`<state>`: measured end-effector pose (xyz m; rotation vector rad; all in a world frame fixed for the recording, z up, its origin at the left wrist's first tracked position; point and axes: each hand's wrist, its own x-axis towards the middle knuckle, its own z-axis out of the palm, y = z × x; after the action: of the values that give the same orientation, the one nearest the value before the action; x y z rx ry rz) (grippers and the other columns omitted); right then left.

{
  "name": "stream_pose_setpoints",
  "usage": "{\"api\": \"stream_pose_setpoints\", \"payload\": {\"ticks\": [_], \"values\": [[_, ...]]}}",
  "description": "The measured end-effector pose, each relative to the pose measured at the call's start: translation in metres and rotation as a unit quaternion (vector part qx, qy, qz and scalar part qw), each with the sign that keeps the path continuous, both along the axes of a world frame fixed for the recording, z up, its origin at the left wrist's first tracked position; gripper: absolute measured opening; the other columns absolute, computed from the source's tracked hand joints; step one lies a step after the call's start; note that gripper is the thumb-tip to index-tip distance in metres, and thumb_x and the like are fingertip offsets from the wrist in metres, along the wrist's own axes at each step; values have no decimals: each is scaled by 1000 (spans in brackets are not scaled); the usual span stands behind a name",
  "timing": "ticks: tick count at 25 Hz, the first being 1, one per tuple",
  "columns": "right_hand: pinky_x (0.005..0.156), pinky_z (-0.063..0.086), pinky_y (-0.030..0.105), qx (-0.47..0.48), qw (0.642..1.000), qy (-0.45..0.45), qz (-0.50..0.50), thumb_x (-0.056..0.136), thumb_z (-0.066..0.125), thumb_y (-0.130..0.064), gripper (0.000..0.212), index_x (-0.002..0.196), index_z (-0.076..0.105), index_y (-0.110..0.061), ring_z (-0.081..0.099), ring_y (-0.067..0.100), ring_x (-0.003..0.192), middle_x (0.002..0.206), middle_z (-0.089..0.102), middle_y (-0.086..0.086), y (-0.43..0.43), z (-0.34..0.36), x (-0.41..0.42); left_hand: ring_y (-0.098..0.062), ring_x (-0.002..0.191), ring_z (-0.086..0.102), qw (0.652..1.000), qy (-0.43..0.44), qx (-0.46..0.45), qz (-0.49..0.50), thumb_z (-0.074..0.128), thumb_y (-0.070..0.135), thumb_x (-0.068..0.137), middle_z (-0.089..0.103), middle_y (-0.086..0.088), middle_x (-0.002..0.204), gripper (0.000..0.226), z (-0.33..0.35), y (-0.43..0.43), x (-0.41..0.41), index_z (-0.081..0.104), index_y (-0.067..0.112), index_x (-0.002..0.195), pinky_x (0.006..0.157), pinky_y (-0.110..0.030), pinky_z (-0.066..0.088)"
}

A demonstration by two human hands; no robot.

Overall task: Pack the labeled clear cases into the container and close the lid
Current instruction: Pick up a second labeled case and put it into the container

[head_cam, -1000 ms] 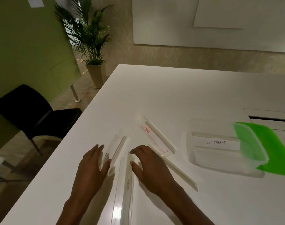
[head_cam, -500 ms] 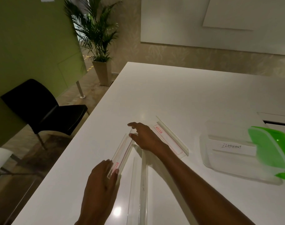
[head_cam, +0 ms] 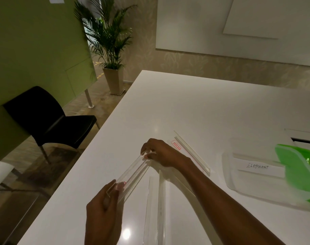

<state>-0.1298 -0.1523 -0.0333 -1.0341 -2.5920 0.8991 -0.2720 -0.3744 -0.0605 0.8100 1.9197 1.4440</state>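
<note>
A long clear case (head_cam: pixel 133 174) with a red label is lifted off the white table (head_cam: pixel 186 106), tilted from near left to far right. My left hand (head_cam: pixel 104 207) grips its near end and my right hand (head_cam: pixel 161 152) pinches its far end. A second clear case with a red label (head_cam: pixel 189 152) lies flat beyond my right wrist. Another long clear case (head_cam: pixel 155 209) lies lengthwise near me. The clear container (head_cam: pixel 260 181) with an "ELEPHANT" label sits at the right, its green lid (head_cam: pixel 299 172) leaning over its right side.
A black chair (head_cam: pixel 50 119) stands left of the table. A potted palm (head_cam: pixel 108 50) is in the far corner by the green wall. A recessed slot (head_cam: pixel 304 140) sits in the tabletop behind the container.
Both hands took the ends of the left case and raised it off the table. My right hand moved from the middle cases to the far end of this case.
</note>
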Motion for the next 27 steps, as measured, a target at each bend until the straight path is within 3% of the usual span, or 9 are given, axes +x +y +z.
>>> {"api": "stream_pose_setpoints", "payload": {"ticks": [3, 5, 9, 12, 15, 20, 23, 25, 27], "values": [[95, 55, 31, -49, 998, 46, -10, 94, 70, -35, 32, 123, 65, -23, 64, 8, 107, 124, 61, -2, -11, 2, 4, -25, 91, 71, 997, -72, 23, 2, 54, 32, 103, 78, -5, 90, 35, 18, 2, -10, 78, 8, 93, 75, -31, 54], [96, 55, 26, -104, 990, 88, -21, 88, 75, -43, 44, 128, 63, -28, 64, 4, 113, 129, 61, -10, -19, 10, 9, -28, 89, 71, 991, -135, 17, 14, 48, 27, 108, 78, -10, 94, 40, 25, 4, -22, 75, 0, 95, 71, -26, 47], [99, 53, 22, -131, 984, 119, -17, 78, 85, -42, 58, 130, 61, -36, 59, -1, 121, 132, 58, -21, -29, 20, 22, -43, 74, 75, 973, -231, -16, 17, 50, 26, 107, 75, -26, 95, 35, 30, 8, -36, 69, -2, 98, 62, -39, 60], [100, 55, 25, -151, 974, 168, -21, 78, 87, -33, 54, 127, 64, -30, 60, 5, 122, 136, 59, -17, -35, 24, 26, -51, 91, 68, 940, -338, -41, 5, 52, 32, 105, 68, -33, 104, 27, 36, 8, -42, 64, 7, 102, 67, -45, 59], [93, 61, 41, -194, 952, 235, -42, 79, 87, -24, 43, 118, 69, -20, 71, 17, 111, 123, 72, -1, -44, 29, 36, -55, 102, 63, 923, -381, -49, -26, 55, 36, 101, 66, -37, 115, 35, 34, 10, -44, 66, 6, 114, 59, -41, 63], [89, 62, 44, -181, 933, 293, -102, 80, 85, -18, 33, 109, 70, -13, 74, 20, 100, 105, 75, 4, -64, 36, 58, -53, 107, 67, 950, -304, -23, -68, 47, 60, 96, 74, -27, 112, 59, 28, 19, -35, 72, 12, 120, 87, -53, 58], [85, 63, 43, -188, 907, 350, -141, 83, 82, -13, 27, 106, 70, -8, 74, 24, 98, 102, 75, 9, -74, 40, 75, -45, 102, 71, 971, -203, -15, -124, 60, 78, 76, 77, -18, 105, 74, 39, 24, -18, 76, 16, 113, 86, -54, 61], [82, 63, 40, -177, 893, 378, -168, 85, 80, -12, 23, 105, 70, -9, 75, 23, 96, 101, 75, 10, -83, 42, 88, -33, 97, 75, 974, -164, 23, -155, 61, 65, 84, 78, -12, 104, 58, 50, 25, -4, 77, 16, 112, 76, -39, 65], [77, 62, 36, -167, 873, 412, -200, 87, 78, -12, 16, 101, 70, -10, 75, 23, 96, 100, 75, 10, -93, 43, 101, -27, 103, 75, 970, -134, 53, -195, 65, 59, 89, 78, -8, 110, 46, 58, 26, 8, 78, 21, 111, 84, -39, 61]]}}
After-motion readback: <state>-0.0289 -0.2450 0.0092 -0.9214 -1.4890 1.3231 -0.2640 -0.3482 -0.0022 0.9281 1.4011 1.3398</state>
